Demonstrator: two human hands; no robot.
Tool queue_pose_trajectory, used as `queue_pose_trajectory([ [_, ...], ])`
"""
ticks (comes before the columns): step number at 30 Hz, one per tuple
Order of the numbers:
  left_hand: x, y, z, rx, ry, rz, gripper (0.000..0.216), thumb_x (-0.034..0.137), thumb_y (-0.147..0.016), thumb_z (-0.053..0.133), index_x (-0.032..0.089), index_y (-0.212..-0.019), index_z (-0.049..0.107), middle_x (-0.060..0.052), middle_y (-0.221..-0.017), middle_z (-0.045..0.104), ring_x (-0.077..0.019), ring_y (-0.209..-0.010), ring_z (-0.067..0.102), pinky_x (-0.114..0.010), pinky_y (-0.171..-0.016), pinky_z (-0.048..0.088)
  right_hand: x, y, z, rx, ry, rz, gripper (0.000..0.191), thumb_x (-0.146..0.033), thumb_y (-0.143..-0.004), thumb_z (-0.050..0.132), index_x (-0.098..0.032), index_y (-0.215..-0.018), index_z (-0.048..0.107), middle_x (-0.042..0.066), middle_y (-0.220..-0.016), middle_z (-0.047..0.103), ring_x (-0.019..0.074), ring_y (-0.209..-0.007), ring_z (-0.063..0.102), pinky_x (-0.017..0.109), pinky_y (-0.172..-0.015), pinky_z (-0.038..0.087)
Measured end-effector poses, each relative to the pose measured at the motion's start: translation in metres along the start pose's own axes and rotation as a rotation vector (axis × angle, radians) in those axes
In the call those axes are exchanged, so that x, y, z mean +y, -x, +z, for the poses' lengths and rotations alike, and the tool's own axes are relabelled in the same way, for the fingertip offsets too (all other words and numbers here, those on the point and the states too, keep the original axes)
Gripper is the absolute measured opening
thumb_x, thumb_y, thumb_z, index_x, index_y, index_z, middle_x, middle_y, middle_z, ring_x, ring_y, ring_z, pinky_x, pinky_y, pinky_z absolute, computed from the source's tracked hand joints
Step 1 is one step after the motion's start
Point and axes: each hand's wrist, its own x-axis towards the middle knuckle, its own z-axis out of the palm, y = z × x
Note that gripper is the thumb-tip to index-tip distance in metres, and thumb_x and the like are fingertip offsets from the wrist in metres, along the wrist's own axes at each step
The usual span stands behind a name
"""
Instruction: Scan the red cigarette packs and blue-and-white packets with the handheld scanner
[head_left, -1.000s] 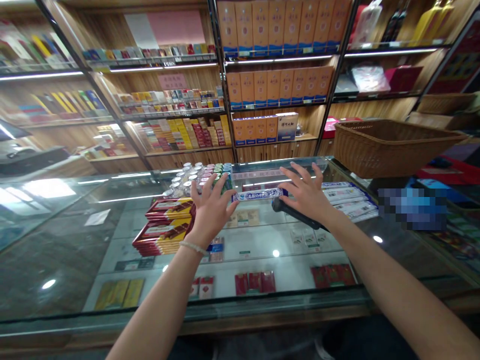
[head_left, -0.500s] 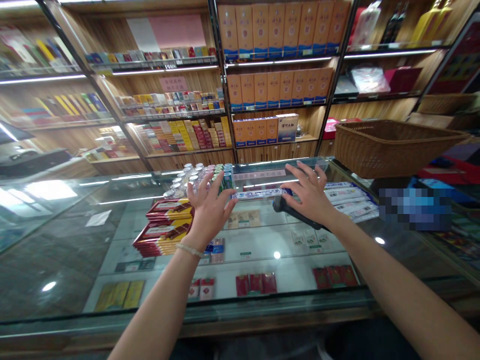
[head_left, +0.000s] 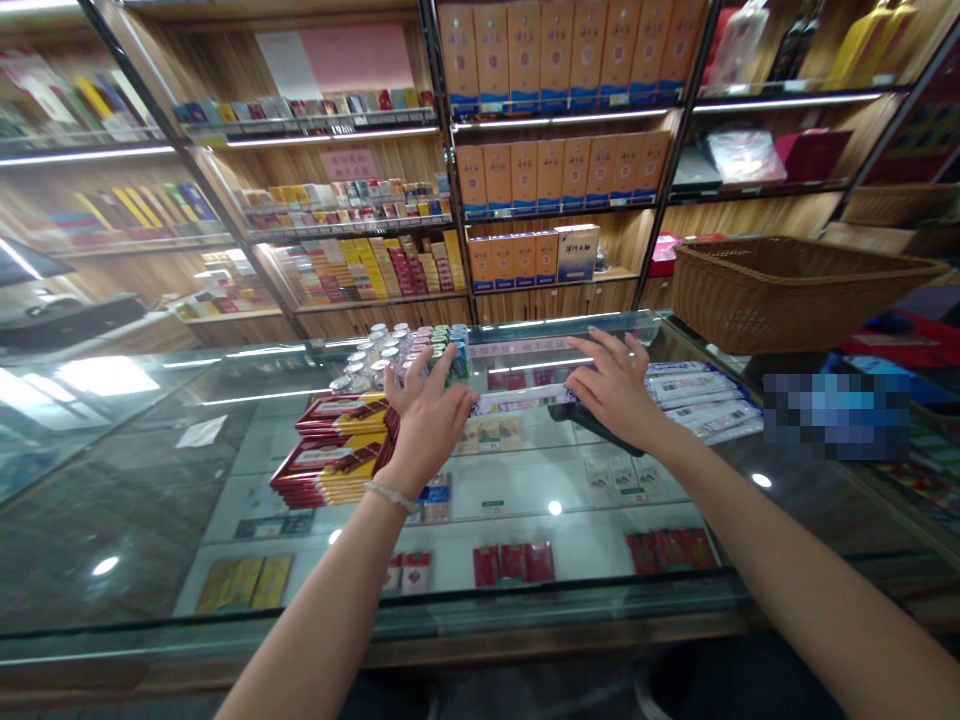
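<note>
Well, the long packet spans the gap between both hands over the glass counter, so I want a light, matched pinch at each end, level and without bending it. I have the left hand closed on one end with thumb and forefinger, its other fingers spread loosely. The right hand pinches the opposite end, the rest of its fingers raised and parted. The hands stand well apart, leaving the packet's middle uncovered. I'd mind the dark handle below the right hand; whether it touches the packet, I cannot tell. Stacked snack bars lie beside the left hand, so I'd allow that side room.
</note>
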Motion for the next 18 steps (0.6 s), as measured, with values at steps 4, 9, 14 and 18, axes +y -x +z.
queue_pose_trajectory([
  [4, 0.001, 0.0, 0.002, -0.007, 0.027, -0.032, 0.038, 0.035, -0.105, 0.045, 0.024, -0.084, 0.075, -0.003, -0.168, 0.044, -0.0374, -0.157, 0.03, -0.076, -0.125, 0.008, -0.002, 0.001, -0.003, 0.004, -0.004, -0.028, 0.028, -0.043, -0.103, 0.053, -0.031, -0.119, 0.073, 0.007, -0.156, 0.056, 0.0309, -0.151, 0.035, 0.057, -0.125, 0.014],
  [9, 0.001, 0.0, 0.004, -0.002, 0.03, -0.026, 0.038, 0.035, -0.105, 0.046, 0.025, -0.082, 0.075, -0.003, -0.166, 0.046, -0.0376, -0.156, 0.032, -0.076, -0.125, 0.01, -0.009, 0.003, -0.003, 0.015, 0.018, -0.135, 0.036, -0.054, -0.094, 0.068, -0.03, -0.121, 0.07, 0.01, -0.162, 0.049, 0.0354, -0.153, 0.032, 0.059, -0.125, 0.012],
  [14, 0.001, 0.002, 0.007, 0.034, 0.04, 0.021, 0.04, 0.036, -0.105, 0.047, 0.023, -0.079, 0.074, -0.005, -0.163, 0.05, -0.0367, -0.153, 0.036, -0.074, -0.125, 0.012, -0.011, 0.004, 0.002, 0.063, 0.004, -0.157, 0.025, -0.048, -0.095, 0.069, -0.028, -0.11, 0.071, 0.01, -0.159, 0.051, 0.0339, -0.152, 0.033, 0.06, -0.125, 0.014],
  [18, 0.0, 0.002, 0.01, 0.033, 0.049, 0.025, 0.039, 0.037, -0.105, 0.046, 0.023, -0.081, 0.074, -0.006, -0.163, 0.05, -0.0377, -0.153, 0.036, -0.075, -0.125, 0.01, -0.01, 0.003, 0.003, 0.061, -0.013, -0.138, 0.022, -0.045, -0.094, 0.069, -0.027, -0.108, 0.071, 0.01, -0.16, 0.05, 0.0338, -0.153, 0.031, 0.062, -0.125, 0.014],
])
